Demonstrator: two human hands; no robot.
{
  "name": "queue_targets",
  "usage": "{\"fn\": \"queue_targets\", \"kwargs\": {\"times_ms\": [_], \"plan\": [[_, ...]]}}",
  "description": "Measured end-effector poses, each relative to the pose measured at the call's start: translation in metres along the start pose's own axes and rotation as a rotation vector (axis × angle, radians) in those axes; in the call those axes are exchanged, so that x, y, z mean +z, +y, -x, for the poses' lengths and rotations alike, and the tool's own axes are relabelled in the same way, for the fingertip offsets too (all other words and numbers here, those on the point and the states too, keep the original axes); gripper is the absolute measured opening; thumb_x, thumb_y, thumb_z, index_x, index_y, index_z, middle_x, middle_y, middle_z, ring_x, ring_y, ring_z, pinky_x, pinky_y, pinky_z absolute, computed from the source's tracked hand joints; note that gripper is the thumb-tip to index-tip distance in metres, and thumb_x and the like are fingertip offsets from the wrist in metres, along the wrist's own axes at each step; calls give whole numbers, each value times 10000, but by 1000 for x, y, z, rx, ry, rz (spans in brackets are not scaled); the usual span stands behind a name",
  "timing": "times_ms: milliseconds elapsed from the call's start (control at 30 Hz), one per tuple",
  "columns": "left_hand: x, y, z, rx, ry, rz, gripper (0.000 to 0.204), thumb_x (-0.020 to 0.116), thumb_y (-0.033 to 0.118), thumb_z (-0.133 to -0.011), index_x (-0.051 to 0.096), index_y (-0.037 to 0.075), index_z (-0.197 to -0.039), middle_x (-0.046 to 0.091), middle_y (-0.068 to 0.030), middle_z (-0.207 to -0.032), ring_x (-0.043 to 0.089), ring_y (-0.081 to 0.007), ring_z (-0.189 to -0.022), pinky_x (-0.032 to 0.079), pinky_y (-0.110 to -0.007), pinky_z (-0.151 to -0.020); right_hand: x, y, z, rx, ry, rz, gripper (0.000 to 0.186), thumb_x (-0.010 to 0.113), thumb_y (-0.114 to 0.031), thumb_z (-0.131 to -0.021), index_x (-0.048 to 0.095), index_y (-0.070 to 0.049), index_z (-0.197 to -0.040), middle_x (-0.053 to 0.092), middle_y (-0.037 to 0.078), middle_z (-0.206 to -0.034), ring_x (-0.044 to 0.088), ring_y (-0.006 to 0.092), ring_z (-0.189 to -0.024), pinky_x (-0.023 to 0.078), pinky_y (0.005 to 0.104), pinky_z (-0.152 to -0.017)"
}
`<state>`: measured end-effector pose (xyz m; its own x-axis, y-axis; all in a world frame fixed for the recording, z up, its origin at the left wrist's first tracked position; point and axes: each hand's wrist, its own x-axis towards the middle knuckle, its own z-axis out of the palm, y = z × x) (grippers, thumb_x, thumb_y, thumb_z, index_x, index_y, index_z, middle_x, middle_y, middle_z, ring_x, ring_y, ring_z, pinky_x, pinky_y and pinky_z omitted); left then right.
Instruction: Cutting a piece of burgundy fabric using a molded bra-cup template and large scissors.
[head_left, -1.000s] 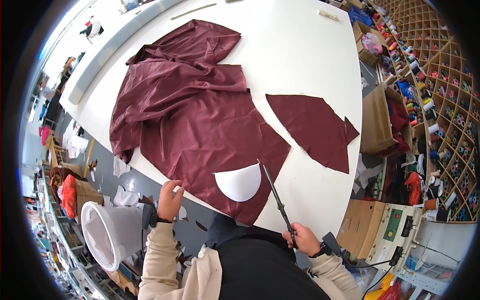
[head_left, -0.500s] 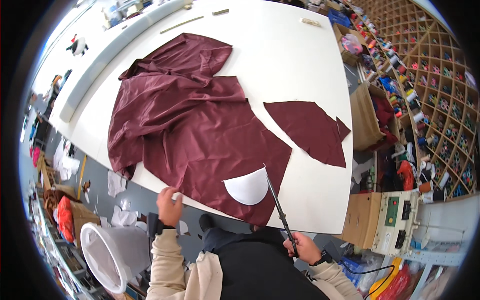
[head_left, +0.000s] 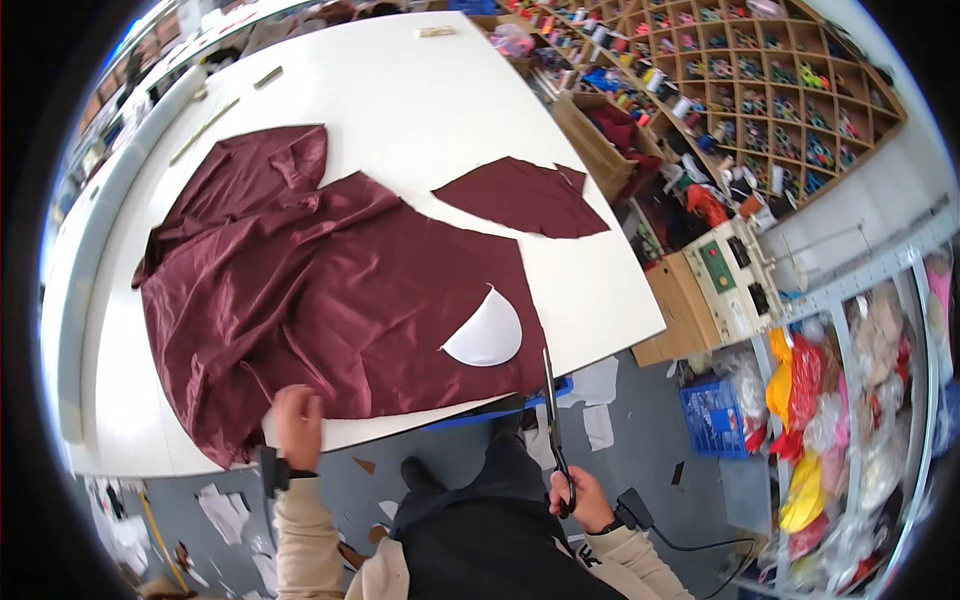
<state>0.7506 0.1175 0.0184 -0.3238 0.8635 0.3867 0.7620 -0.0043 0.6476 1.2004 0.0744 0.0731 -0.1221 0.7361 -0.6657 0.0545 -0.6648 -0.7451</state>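
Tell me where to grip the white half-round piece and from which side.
Probably pinch the white piece by its left corner, coming from the left with the left hand: the corner narrows to a point on that side, while the right hand grips the scissors.

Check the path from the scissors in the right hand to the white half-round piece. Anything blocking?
Nothing visible. The scissors, held in the right hand, have their tips near the right edge of the maroon cloth; only cloth lying flat shows between them and the white half-round piece.
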Motion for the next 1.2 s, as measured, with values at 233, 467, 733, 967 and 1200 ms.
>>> {"fn": "queue_targets", "kwargs": {"times_ms": [233,467,733,967,1200], "plan": [[98,62,-26,90,-251,217,124,678,78,-768,649,31,-879,627,-155,-958,594,-343,-901,486,-419,-771,33,13,24,66,34,-22,389,628,-440,-925,536,-68,-858,563,13,-671,576,114,-566,455,246,-529],[158,83,-42,128,-268,40,336,690,141,-774,630,43,-1089,573,-162,-1139,536,-370,-1050,454,-455,-879,39,3,-7,86,57,41,472,663,-490,-885,524,-44,-820,564,29,-666,561,111,-528,453,254,-494],[166,89,-50,65,-378,-118,238,692,173,-778,682,112,-1008,561,-109,-1180,514,-342,-1109,451,-471,-875,30,-9,-34,108,-45,74,432,638,-457,-914,520,-51,-824,563,28,-657,571,116,-536,461,253,-496],[162,94,-53,73,-473,-124,200,696,179,-775,694,128,-968,554,-99,-1208,490,-342,-1146,430,-473,-899,24,-4,-41,111,-39,59,433,632,-455,-918,513,-50,-824,560,29,-655,566,115,-536,466,253,-502],[159,99,-54,60,-516,-149,248,690,185,-783,679,130,-1024,528,-113,-1247,466,-354,-1174,407,-484,-930,24,-9,-43,115,-36,64,472,656,-487,-891,519,-42,-815,565,24,-657,563,102,-536,448,247,-491]]}}
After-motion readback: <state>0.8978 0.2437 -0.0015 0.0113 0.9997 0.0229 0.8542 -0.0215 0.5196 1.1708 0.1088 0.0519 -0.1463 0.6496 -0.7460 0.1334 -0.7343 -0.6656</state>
